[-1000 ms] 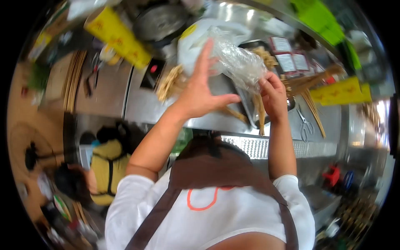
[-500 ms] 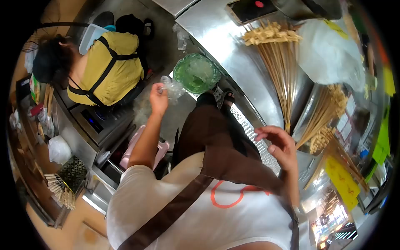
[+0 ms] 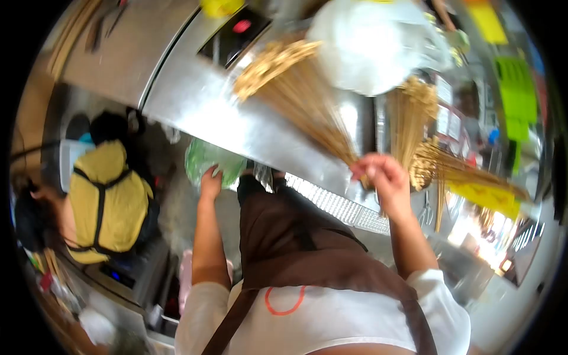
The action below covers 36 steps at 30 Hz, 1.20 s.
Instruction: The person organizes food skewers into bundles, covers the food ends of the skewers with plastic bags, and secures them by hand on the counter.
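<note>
A metal counter carries the fanned bundle of sticks, its pale, wider heads pointing away from the person and its narrow end towards them. Well to the left of the bundle, beyond a stretch of floor, is a co-worker in a yellow top, bent over. The white plastic bag sits just beside the bundle, to the right of its heads. Right of the bundle stretches a second bundle, also pale at the far end, and further right a third bundle lies crosswise near a yellow strip. Left of the bundle's narrow end and lower, off the counter's near edge, is the green bin.

The right hand is at the bundle's narrow end. The stick ends lie right by its bent fingers, overlapping them in this view; blur hides whether they are grasped or only met, so I cannot tell. The left hand, well left of that narrow end, is over the near side of the bin, its fingers released and loosely curved. Beyond the bundle's heads, to the left, rests a flat black object with a reddish spot.
</note>
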Available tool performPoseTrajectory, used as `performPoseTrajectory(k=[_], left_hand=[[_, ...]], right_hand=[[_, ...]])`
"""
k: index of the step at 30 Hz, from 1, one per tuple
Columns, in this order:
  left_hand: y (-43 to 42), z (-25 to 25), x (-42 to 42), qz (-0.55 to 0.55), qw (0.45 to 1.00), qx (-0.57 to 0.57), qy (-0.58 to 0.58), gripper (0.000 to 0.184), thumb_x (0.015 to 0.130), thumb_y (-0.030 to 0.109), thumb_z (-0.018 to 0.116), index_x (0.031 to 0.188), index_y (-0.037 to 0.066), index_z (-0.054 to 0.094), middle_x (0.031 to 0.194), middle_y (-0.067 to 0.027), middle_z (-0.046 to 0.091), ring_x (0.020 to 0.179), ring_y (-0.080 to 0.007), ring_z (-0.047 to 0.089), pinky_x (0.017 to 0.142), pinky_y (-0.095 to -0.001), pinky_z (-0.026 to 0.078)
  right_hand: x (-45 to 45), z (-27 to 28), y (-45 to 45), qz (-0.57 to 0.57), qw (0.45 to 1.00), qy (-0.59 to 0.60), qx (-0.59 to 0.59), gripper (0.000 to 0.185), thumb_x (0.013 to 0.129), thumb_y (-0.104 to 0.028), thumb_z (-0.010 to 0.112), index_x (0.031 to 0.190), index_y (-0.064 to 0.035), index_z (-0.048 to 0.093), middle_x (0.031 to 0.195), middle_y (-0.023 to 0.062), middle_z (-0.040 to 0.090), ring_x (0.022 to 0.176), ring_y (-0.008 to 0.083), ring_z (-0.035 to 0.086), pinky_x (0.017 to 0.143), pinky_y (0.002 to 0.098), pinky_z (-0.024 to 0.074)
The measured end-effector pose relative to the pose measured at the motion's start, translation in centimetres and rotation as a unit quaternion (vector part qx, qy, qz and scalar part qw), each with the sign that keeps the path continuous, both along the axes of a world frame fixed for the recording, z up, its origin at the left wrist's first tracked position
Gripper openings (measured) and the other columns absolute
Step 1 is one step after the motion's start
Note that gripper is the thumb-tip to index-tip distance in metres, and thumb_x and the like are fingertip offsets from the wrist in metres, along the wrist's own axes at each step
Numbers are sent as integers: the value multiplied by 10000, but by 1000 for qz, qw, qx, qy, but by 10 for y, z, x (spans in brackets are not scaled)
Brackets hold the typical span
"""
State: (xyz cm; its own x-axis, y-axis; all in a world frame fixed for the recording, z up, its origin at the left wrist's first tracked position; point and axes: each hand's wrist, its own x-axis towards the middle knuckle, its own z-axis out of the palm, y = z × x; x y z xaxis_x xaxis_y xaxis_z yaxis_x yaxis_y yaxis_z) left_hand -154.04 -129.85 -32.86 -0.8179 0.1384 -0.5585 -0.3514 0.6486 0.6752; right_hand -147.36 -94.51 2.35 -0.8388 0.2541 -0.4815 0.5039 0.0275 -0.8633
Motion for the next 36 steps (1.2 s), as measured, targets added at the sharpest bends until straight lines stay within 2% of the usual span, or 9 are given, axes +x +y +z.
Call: performPoseTrajectory(k=[2, 5, 8, 12, 17, 23, 27, 32, 36], left_hand=[[7, 53, 1, 142, 983, 111, 30, 272, 838, 73, 556, 1090, -18, 605, 1119, -195, 597, 991, -290, 598, 846, -335, 474], [34, 157, -6, 169, 944, 170, 228, 230, 828, -47, 496, 1020, -26, 620, 1033, -167, 621, 963, -224, 598, 807, -316, 487], [71, 259, -21, 78, 875, 186, 441, 249, 798, -112, 477, 977, -26, 628, 1004, -158, 629, 977, -235, 594, 835, -342, 474], [166, 360, -66, -192, 785, 202, 554, 241, 766, -86, 530, 970, -15, 636, 1028, -131, 631, 1036, -312, 566, 915, -390, 428], [293, 381, -129, -307, 720, 221, 582, 267, 809, 24, 569, 1070, 44, 627, 1064, -141, 625, 1145, -337, 503, 961, -412, 383], [342, 332, -178, -401, 742, -71, 532, 388, 776, 181, 644, 1154, 105, 603, 1367, -151, 395, 1307, -374, 270, 1043, -468, 255], [334, 325, -174, -382, 731, -44, 563, 393, 758, 164, 654, 1142, 98, 605, 1398, -193, 333, 1314, -390, 249, 1053, -473, 242], [328, 318, -178, -320, 745, 134, 569, 335, 723, 102, 659, 1056, 81, 634, 1406, -261, 278, 1302, -419, 273, 1061, -471, 253], [326, 310, -177, -313, 752, 156, 559, 527, 690, 61, 675, 1195, 35, 524, 1401, -279, 269, 1273, -434, 311, 1047, -456, 281]], right_hand=[[-14, -12, 32, -118, 973, 186, 70, 125, 905, -40, 508, 990, 19, 579, 958, 89, 635, 870, 136, 604, 781, 256, 470], [-40, -14, 72, -220, 913, 288, 187, 135, 900, -23, 500, 992, 14, 592, 948, 78, 631, 861, 141, 595, 788, 256, 466], [-78, -9, 102, -129, 816, 395, 402, 185, 851, 14, 520, 1020, 3, 597, 940, 116, 624, 877, 216, 604, 800, 286, 463], [-130, -17, 113, -144, 859, 325, 368, 258, 797, -19, 560, 1054, -15, 591, 999, 160, 603, 935, 316, 585, 840, 356, 453], [-161, -26, 121, -119, 800, 270, 523, 481, 769, -108, 607, 1228, -55, 476, 1163, 179, 527, 979, 364, 567, 854, 425, 462], [-170, -29, 130, 33, 817, 57, 573, 339, 804, -172, 557, 1125, -75, 510, 1018, 154, 575, 885, 354, 606, 727, 438, 502], [-170, -21, 134, 91, 790, 16, 606, 251, 813, -195, 553, 1026, -62, 540, 986, 152, 583, 858, 346, 614, 705, 439, 501], [-160, 0, 119, -114, 781, 243, 564, 196, 800, -190, 571, 903, -23, 588, 981, 160, 575, 806, 340, 613, 675, 453, 494], [-181, -8, 112, -18, 797, 198, 570, 162, 807, -168, 553, 858, -22, 602, 927, 150, 586, 798, 341, 606, 688, 452, 489]])
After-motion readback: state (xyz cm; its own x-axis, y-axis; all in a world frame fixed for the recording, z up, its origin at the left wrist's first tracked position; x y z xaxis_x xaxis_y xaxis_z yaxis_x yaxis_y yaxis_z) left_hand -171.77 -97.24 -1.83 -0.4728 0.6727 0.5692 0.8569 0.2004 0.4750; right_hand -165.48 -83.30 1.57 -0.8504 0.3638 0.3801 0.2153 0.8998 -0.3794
